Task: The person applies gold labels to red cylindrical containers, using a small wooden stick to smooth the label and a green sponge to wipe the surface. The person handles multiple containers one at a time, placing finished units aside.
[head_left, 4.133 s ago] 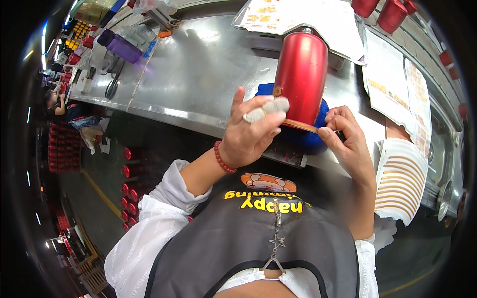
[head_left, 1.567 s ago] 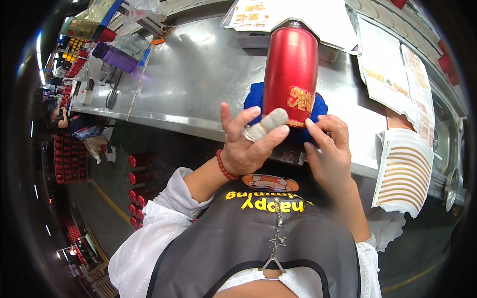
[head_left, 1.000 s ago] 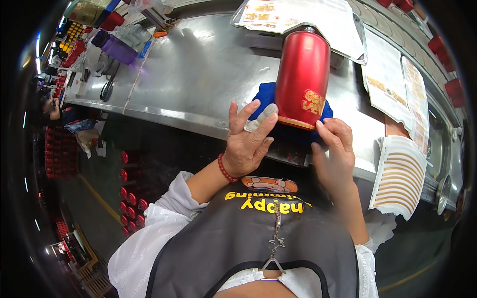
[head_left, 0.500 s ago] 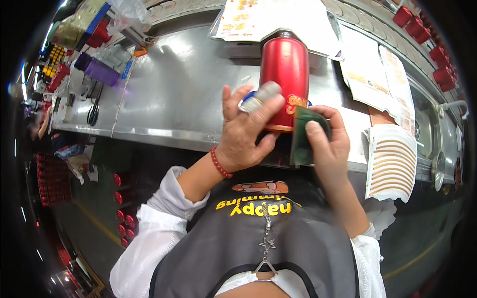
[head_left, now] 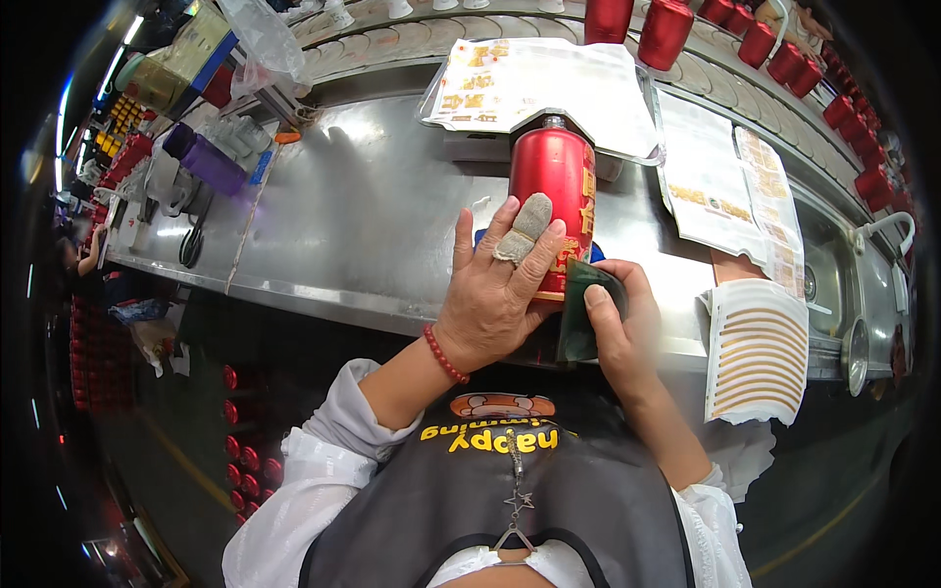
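Note:
A red bottle (head_left: 551, 186) with a gold label lies on its side on a blue pad (head_left: 480, 238) at the near edge of the steel counter (head_left: 363, 216). My left hand (head_left: 495, 294) is pressed over the bottle's near end, its forefinger wrapped in grey tape. My right hand (head_left: 618, 328) holds a small dark green card (head_left: 580, 312) against the bottle's lower right side.
Sheets of gold stickers (head_left: 534, 83) lie behind the bottle, more sheets (head_left: 720, 186) to the right, and a sheet of curved gold strips (head_left: 760, 348) at the counter's near right. Several red bottles (head_left: 784, 54) line the far shelf. Purple and clear containers (head_left: 206, 162) stand at the left.
The bottle has been turned, so its gold label moved round to the right side. My right hand took up the dark green card and brought it against the bottle.

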The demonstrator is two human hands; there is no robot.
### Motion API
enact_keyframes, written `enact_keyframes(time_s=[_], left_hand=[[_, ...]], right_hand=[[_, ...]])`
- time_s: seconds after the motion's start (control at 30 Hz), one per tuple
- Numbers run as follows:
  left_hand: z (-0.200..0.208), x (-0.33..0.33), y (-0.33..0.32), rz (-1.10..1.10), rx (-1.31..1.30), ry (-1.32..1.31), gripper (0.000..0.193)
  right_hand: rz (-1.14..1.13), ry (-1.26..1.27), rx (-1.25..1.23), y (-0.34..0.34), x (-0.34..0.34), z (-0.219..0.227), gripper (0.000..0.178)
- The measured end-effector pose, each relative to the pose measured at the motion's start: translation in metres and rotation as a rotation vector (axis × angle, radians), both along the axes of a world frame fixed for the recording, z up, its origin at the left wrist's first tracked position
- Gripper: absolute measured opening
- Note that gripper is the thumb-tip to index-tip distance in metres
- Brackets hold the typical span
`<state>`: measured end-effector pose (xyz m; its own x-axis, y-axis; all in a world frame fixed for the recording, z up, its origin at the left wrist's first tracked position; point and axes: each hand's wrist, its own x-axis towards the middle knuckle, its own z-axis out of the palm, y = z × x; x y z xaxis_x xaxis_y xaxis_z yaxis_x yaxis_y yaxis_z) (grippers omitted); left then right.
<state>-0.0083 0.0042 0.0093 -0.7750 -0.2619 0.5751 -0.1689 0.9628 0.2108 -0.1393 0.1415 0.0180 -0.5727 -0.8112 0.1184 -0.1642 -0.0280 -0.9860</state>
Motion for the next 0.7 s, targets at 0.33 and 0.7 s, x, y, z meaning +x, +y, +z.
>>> enact_keyframes(time_s=[0.33, 0.7], left_hand=[[-0.005, 0.013, 0.002, 0.115, 0.077, 0.064, 0.076], [-0.044, 0.022, -0.003, 0.103, 0.256, 0.047, 0.083]], right_hand=[[-0.023, 0.028, -0.052, 0.0, -0.003, -0.009, 0.019], [0.012, 0.166, -0.038, 0.009, -0.025, -0.006, 0.02]])
